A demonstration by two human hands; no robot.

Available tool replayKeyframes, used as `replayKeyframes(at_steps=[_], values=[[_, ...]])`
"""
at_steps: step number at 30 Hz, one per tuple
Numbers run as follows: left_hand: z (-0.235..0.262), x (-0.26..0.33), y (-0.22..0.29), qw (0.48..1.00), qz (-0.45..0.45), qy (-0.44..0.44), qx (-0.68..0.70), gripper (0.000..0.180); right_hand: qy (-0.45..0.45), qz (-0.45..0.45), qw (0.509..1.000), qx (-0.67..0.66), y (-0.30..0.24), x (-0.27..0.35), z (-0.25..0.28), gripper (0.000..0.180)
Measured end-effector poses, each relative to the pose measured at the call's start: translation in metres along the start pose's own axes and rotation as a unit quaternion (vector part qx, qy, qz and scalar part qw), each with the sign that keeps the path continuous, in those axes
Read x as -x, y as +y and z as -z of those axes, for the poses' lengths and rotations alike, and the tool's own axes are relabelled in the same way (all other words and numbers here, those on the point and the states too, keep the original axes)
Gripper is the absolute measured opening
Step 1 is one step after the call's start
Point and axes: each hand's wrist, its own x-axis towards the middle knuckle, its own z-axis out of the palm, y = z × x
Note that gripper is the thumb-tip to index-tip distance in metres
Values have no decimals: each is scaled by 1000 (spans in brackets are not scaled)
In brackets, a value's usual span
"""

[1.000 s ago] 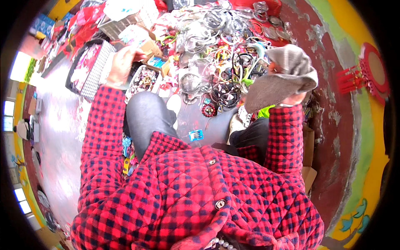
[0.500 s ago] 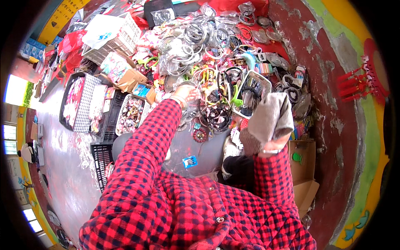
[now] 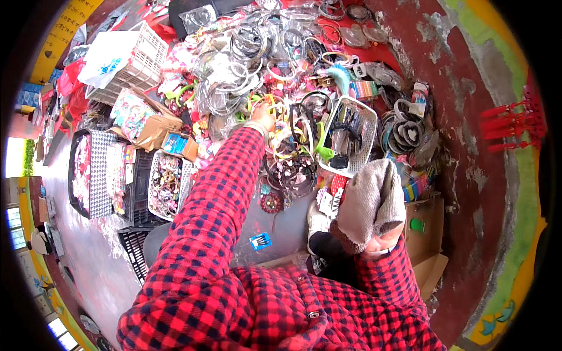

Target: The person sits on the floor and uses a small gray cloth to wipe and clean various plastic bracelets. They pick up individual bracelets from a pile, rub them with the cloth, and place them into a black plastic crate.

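My left arm stretches into a heap of hair accessories (image 3: 234,70), many bagged in clear plastic. My left hand (image 3: 263,118) is at the near middle of the heap, its fingers closed at an orange-yellow headband (image 3: 270,100); how firmly they grip it is hard to see. Near my body on the right, my right hand (image 3: 383,240) is closed on a folded grey-brown knitted cloth (image 3: 370,202), which covers most of its fingers. Beyond the cloth stands a white basket (image 3: 373,126) holding dark hair goods. Black headbands (image 3: 298,175) lie just right of my left forearm.
On the left are a basket of small hair ties (image 3: 186,182), a checked bin (image 3: 102,175), a cardboard box (image 3: 153,131) and a white crate (image 3: 153,55). A small blue card (image 3: 260,241) lies before me. An open carton (image 3: 424,251) stands right, by the red wall (image 3: 468,146).
My left hand has moved forward to the orange-yellow headband, its fingers now drawn in. My right hand has come slightly lower with the cloth. The view has turned a little.
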Motion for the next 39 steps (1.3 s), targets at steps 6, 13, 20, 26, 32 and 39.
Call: replayKeyframes(at_steps=[6,13,20,26,32,39], values=[[40,86,27,989,-58,-56,125,20,-58,-29,998,10,-7,9,-1,23],[92,176,26,993,-73,6,90,19,-55,-24,997,-45,2,10,9,27],[120,211,48,938,-40,-68,338,13,-59,12,998,14,12,0,16,26],[155,236,114,864,-62,-98,489,15,-11,13,999,39,45,-20,18,29],[145,260,104,856,-122,-58,499,15,-80,-106,991,33,63,19,-14,29],[132,244,92,976,-145,-63,148,10,-64,-105,992,20,63,0,3,30]])
